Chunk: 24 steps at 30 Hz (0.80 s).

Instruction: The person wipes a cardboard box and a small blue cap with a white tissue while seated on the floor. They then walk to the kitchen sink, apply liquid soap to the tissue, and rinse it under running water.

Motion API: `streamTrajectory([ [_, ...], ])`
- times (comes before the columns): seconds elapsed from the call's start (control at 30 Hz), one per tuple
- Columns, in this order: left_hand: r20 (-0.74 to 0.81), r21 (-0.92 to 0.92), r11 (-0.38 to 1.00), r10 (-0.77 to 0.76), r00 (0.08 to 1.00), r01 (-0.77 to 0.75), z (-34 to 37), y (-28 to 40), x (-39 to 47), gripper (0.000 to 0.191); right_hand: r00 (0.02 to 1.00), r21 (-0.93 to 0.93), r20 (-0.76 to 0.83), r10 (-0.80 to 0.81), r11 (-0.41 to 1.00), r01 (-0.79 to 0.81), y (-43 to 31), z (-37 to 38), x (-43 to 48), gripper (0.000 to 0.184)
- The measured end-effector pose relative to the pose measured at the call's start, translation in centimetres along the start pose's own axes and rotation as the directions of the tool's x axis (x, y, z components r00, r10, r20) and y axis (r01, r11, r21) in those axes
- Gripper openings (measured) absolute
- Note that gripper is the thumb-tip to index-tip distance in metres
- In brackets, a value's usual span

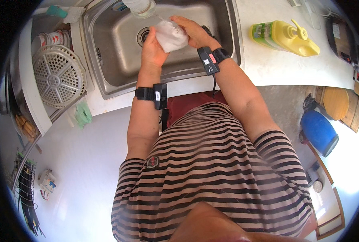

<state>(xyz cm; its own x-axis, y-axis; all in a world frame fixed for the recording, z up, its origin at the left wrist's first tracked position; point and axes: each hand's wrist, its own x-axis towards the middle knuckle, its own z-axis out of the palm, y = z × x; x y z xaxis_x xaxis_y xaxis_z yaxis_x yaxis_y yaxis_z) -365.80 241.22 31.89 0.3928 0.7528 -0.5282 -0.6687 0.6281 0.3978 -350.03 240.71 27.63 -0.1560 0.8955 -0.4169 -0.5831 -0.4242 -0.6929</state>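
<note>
A bunched white cloth (172, 35) is held between both hands over the stainless steel sink (119, 57). My left hand (153, 48) grips its left side, thumb pointing up beside it. On the other side, my right hand (194, 31) has its fingers around the cloth's upper right edge. Just above the cloth, a thin stream of water seems to come from a clear-and-white fitting (140, 7) at the top of the view. The drain (143, 36) lies left of the cloth, partly hidden by my left hand. A dark scrubber (208, 30) is partly hidden behind my right wrist.
A yellow pump bottle (283, 37) lies on the white counter (288, 72) to the right. Left of the sink, a perforated metal steamer plate (58, 75) leans near stacked bowls (54, 39). A green plastic bag (83, 115) hangs by the counter edge. A blue barrel (319, 132) stands lower right.
</note>
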Motion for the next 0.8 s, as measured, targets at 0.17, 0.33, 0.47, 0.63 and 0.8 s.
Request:
streamTrajectory([
  [0.17,-0.465,0.195,0.958,-0.100,0.879,0.212,-1.4,-0.5,-0.4,0.060,0.950,-0.536,-0.241,-0.200,0.843,0.042,-2.6,3.7,-0.9,0.023],
  [0.33,-0.027,0.018,0.978,-0.206,0.978,0.206,-3.1,-0.1,-0.2,0.052,0.794,-0.897,0.261,-0.549,0.166,0.410,-1.5,10.0,-5.6,0.022],
  [0.47,0.096,0.017,0.991,-0.131,0.987,0.130,-3.2,0.8,0.1,0.042,0.693,-0.856,0.474,-0.543,-0.101,0.506,-1.1,9.6,-5.1,0.027],
  [0.63,-0.361,0.185,0.960,0.265,0.894,-0.210,0.6,-1.8,2.2,0.032,0.800,-0.966,0.224,-0.556,-0.020,0.257,-1.3,6.4,0.8,0.031],
  [0.8,-0.191,0.120,0.985,0.146,0.971,-0.125,-1.4,1.3,2.9,0.032,0.792,-0.932,0.089,-0.604,0.230,0.280,-0.5,8.8,-0.8,0.036],
])
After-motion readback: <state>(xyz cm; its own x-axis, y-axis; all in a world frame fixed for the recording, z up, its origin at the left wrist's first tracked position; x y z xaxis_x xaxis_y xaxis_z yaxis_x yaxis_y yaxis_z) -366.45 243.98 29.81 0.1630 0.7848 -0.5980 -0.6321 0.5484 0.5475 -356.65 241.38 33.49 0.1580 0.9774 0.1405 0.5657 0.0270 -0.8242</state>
